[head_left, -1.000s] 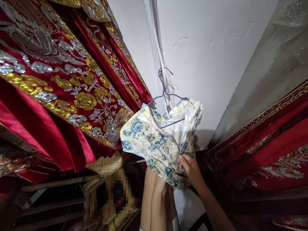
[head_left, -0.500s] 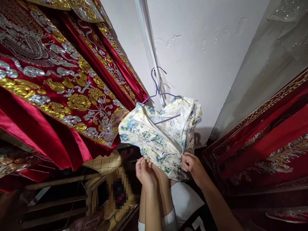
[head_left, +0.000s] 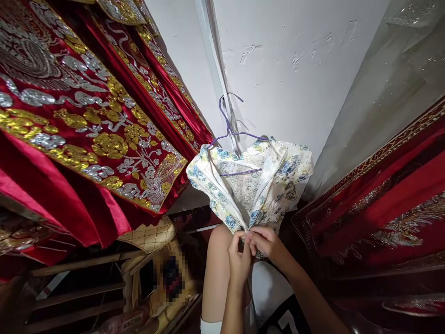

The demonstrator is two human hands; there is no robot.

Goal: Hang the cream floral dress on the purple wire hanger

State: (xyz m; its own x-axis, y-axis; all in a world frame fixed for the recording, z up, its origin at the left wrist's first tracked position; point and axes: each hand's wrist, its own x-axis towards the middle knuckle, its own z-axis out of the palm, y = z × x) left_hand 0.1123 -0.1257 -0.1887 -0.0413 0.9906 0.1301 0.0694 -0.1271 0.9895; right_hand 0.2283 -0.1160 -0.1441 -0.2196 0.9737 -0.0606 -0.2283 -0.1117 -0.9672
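Note:
A white floral shirt with blue, yellow and green flowers hangs on a thin purple hanger. Its front gapes in a V from the collar, and a thin dark line runs along each edge, like a zip. Where the edges meet, my left hand is closed in a pinch on the fabric. My right hand pinches the shirt right beside it, and the fingertips of both hands touch. Whatever small part lies between the fingertips is hidden. The shirt's lower part hangs behind my hands, over my lap.
Red robes with gold and silver sequins hang close on the left. More red embroidered cloth hangs on the right, below a sheer grey fabric. A wooden chair stands lower left. Behind the hanger is a white wall.
My left hand has moved right and up from the shirt's lower left side to the front opening. My right hand has shifted left to meet it, and the shirt has turned to face me more squarely.

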